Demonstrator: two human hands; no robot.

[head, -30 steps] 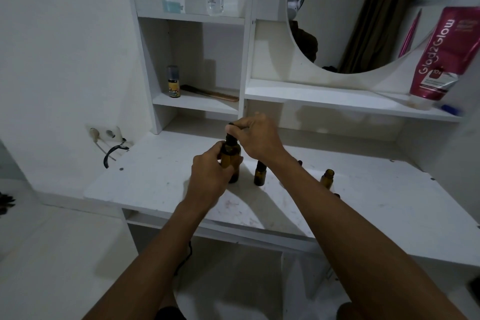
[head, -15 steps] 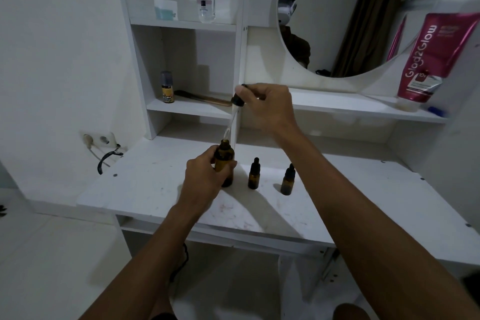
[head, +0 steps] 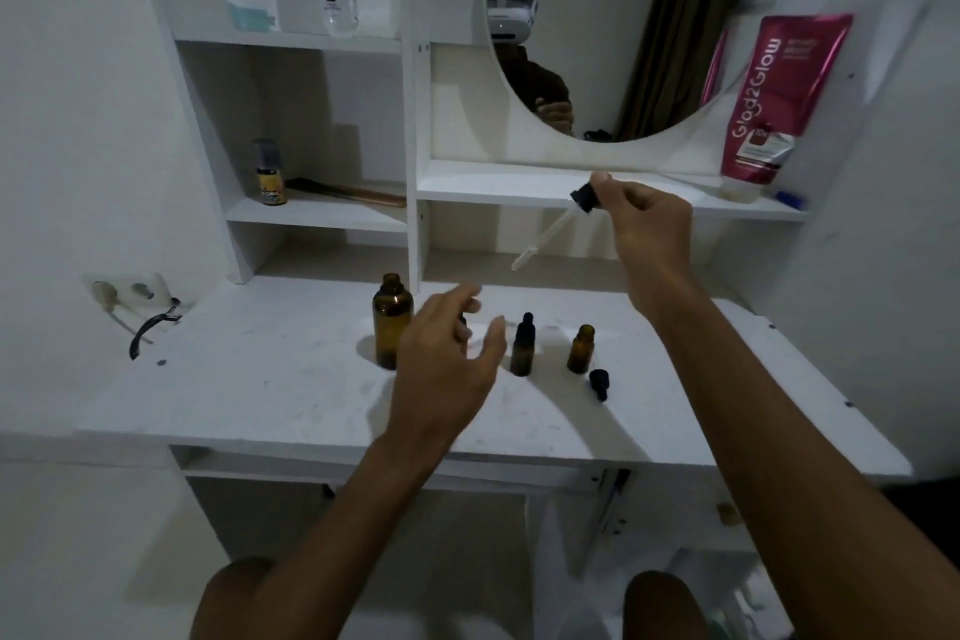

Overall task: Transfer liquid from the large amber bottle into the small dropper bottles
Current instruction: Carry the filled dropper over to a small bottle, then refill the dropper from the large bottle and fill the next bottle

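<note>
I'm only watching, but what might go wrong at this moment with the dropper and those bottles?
1. The right hand holds the glass dropper tilted in mid-air, over no bottle; any liquid inside may drip onto the table.
2. The left hand hovers between the uncapped large amber bottle and a capped small dropper bottle; a nudge might topple either.

Left hand (head: 447,359) hovers low, palm down, fingers loosely spread and relaxed, holding nothing; its forearm runs up from bottom centre. Right hand (head: 647,229) sits higher and further out, thumb and fingertips pinching the black cap of a dropper (head: 583,199), other fingers curled; right arm stretches from bottom right, both forearms bare
</note>
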